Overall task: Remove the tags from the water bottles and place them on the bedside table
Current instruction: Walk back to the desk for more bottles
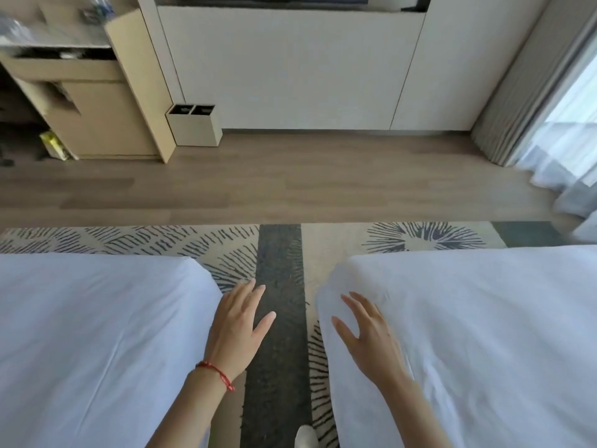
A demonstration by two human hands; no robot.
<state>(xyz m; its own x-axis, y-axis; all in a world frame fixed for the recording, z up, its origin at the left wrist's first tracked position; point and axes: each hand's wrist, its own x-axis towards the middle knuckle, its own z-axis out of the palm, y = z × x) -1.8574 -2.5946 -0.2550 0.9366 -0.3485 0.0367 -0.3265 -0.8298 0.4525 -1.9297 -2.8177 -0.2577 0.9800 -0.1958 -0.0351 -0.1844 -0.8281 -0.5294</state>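
Far left: blurred clear shapes on the shelf unit (58, 37), probably the water bottles (97, 9), though I cannot confirm this. Orientation, long axis and tags are unreadable at this blur. No bedside table in view.

Left bed (97, 334), then my left hand (239, 321): fingers straight and spread, holding nothing, above the rug (277, 253) in the aisle. Right hand (368, 331): likewise flat and empty, over the corner of the right bed (468, 318).

Judgement: the step in hand is the approach. I should walk up the aisle, turn left to the shelf, and get a sharp look before reaching. Then steady each bottle with one hand and work the tag off with the other.
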